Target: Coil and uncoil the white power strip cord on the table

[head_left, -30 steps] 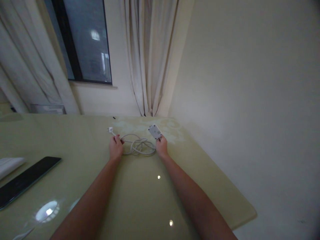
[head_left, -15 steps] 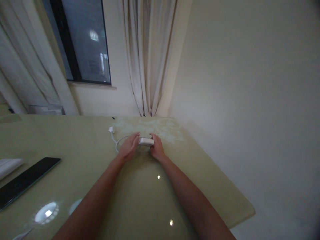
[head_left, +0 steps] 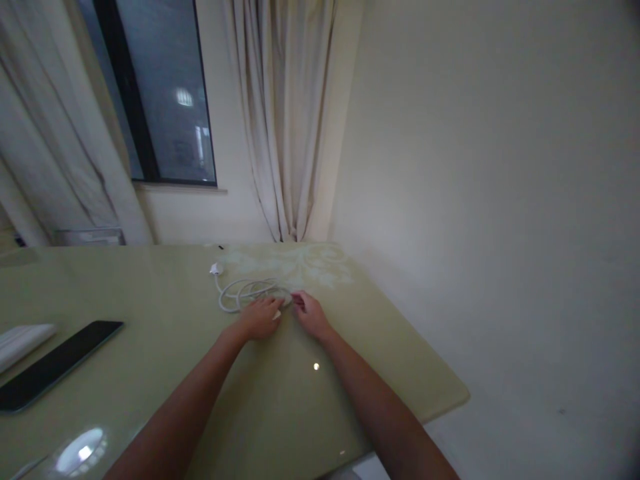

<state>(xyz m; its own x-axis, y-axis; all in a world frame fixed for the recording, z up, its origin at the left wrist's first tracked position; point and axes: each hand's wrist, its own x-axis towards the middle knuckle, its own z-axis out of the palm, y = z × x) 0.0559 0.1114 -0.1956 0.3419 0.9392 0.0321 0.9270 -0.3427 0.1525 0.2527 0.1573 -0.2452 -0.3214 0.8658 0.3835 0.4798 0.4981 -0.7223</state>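
Left hand [head_left: 261, 319] palm-down at the near side of a coiled white cable [head_left: 231, 311], covering most of a white piece [head_left: 277, 315]; finger grip unclear. Right hand [head_left: 310, 313] at the coil's right end, fingers curled, can't tell if pinching. Coil lies on table [head_left: 400, 360], plug [head_left: 216, 269] at far left.

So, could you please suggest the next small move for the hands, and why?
Perhaps the right hand should gather the white cable more tightly: its loops lie loosely spread, the right hand is at their right end, and the left hand is at their near side.
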